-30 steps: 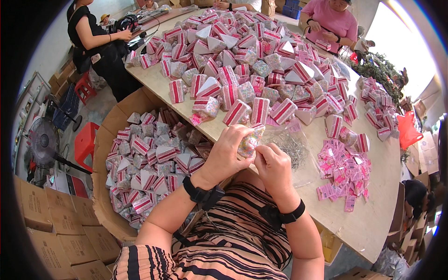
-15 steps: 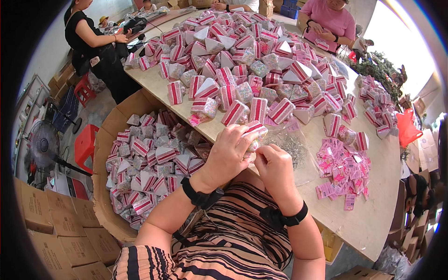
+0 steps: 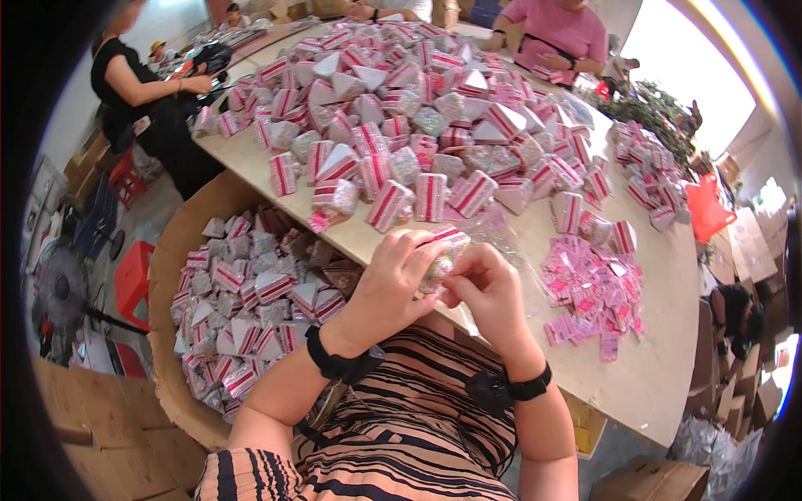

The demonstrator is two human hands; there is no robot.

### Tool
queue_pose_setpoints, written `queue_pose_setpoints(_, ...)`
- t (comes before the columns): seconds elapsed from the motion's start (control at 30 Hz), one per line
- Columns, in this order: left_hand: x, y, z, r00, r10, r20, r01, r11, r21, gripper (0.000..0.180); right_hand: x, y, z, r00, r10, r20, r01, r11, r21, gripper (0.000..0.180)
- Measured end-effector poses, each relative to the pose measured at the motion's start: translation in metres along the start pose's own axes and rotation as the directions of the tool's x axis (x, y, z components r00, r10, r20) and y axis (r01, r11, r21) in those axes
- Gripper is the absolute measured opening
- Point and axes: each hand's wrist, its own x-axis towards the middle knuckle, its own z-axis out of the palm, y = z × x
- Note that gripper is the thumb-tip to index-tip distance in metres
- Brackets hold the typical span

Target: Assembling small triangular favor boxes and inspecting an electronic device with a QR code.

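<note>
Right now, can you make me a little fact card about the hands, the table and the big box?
Left hand: holds a sparkly, white-and-pink striped, wedge-shaped piece
Right hand: close against the wedge's right side; its exact grip is hidden
Wrists: one black strap on the left, one black strap on the right
Pale flat-topped table: a big heap of similar wedges, plus a scattered pile of small flat pink cards on the right
Big open brown cardboard box: many more wedges, left of the person

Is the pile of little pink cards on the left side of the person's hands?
No, the pink cards lie on the table, to the right of the right hand.
</note>
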Motion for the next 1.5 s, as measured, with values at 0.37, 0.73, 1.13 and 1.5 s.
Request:
queue_pose_setpoints(0.37,0.011,-0.001,0.001,0.994,-0.059,0.088,0.079,0.968,-0.238,0.065,0.043,-0.049,-0.112,0.94,-0.17,-0.296,0.103,0.968,-0.229,0.007)
queue_pose_setpoints(0.73,-0.007,-0.026,0.031,0.962,-0.127,0.242,0.173,0.969,-0.179,0.037,0.028,0.022,-0.106,0.988,-0.065,0.142,0.156,0.476,-0.866,0.027)
queue_pose_setpoints(1.13,0.0,-0.023,0.057,0.978,-0.058,0.202,0.072,0.996,-0.062,0.031,0.023,0.054,-0.099,0.949,-0.289,0.124,0.233,0.382,-0.894,0.006)
queue_pose_setpoints(1.5,0.019,-0.01,0.07,0.99,-0.082,0.114,0.096,0.989,-0.116,0.031,-0.003,0.031,-0.1,0.896,-0.444,0.025,0.284,0.527,-0.801,0.007)
